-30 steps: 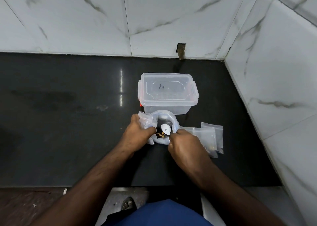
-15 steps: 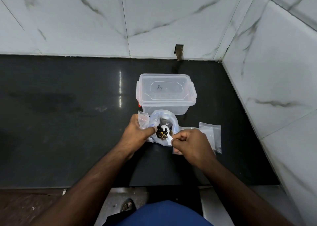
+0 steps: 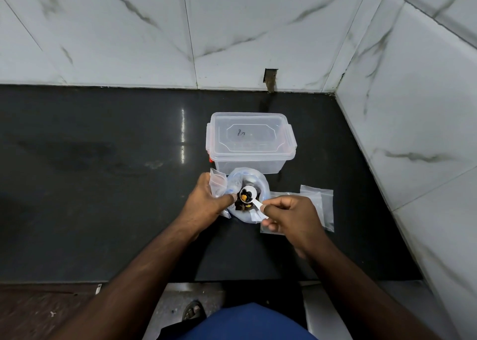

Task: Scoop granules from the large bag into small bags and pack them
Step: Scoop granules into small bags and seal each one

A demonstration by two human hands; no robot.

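Hands: right (image 3: 289, 217) pinches round white scoop (image 3: 249, 193); left (image 3: 206, 200) grips crinkly clear bag (image 3: 218, 183).

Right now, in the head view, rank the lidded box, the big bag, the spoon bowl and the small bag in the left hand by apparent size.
1. lidded box
2. big bag, nearer the camera, yet plainly smaller
3. small bag, partly hidden by the left hand, so uncertain
4. spoon bowl
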